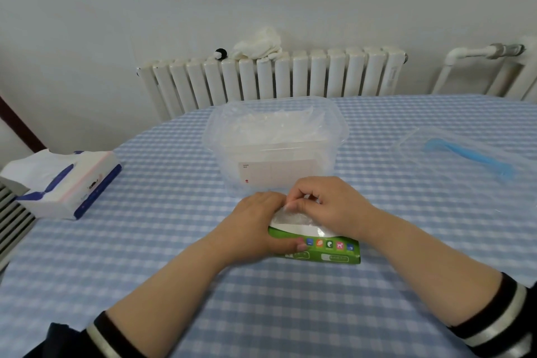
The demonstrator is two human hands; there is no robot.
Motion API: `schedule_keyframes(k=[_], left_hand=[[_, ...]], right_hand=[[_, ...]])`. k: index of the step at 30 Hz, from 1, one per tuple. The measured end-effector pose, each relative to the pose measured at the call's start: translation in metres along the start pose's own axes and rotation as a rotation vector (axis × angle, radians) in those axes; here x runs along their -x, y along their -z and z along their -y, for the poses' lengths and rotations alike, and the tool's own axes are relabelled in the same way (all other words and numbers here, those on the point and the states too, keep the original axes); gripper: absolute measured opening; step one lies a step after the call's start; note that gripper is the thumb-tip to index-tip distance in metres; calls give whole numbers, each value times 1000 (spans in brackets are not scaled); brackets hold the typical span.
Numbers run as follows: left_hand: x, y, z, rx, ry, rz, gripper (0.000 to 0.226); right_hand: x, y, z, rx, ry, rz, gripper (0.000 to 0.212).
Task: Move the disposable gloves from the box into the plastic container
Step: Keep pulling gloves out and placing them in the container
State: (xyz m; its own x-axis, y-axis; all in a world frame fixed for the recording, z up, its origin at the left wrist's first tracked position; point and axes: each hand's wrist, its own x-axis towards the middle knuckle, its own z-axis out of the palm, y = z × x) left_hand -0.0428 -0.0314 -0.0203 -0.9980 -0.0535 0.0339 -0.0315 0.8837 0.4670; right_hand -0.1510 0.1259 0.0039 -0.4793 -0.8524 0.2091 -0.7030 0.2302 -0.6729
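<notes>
Plastic container (276,136): table centre, long axis left-right, gloves inside. Green box (325,250): at its 6 o'clock, same axis, opening upward. Left hand (255,224) grips the box; right hand (325,203) fingers curled, pinching clear gloves (293,216)

Left hand (255,222) gripping green glove box (325,250), right hand (325,203) pinching gloves (296,219), clear container (276,142) behind

The box (319,250) lies on the table (174,270) before the container (276,136).
</notes>
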Motion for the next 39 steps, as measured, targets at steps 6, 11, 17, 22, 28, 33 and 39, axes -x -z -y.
schedule_keyframes(k=[6, 11, 17, 22, 28, 33, 39], left_hand=[[-2, -1, 0, 36, 9, 8, 61], [-4, 0, -2, 71, 32, 13, 53], [-3, 0, -4, 102, 36, 21, 54], [-1, 2, -7, 52, 37, 24, 43], [1, 8, -14, 18, -25, 20, 38], [7, 33, -21, 317, -24, -49, 16], [2, 82, -23, 725, -23, -83, 100]], right_hand=[[1, -4, 3, -77, -1, -22, 9], [1, -8, 1, -136, 13, -56, 9], [1, -5, 11, -264, 43, -166, 13], [-4, 32, 47, -691, 61, -496, 11], [0, 46, 48, -755, -134, -529, 23], [3, 52, 46, -738, -184, -539, 16], [10, 59, 56, -363, 107, -651, 17]])
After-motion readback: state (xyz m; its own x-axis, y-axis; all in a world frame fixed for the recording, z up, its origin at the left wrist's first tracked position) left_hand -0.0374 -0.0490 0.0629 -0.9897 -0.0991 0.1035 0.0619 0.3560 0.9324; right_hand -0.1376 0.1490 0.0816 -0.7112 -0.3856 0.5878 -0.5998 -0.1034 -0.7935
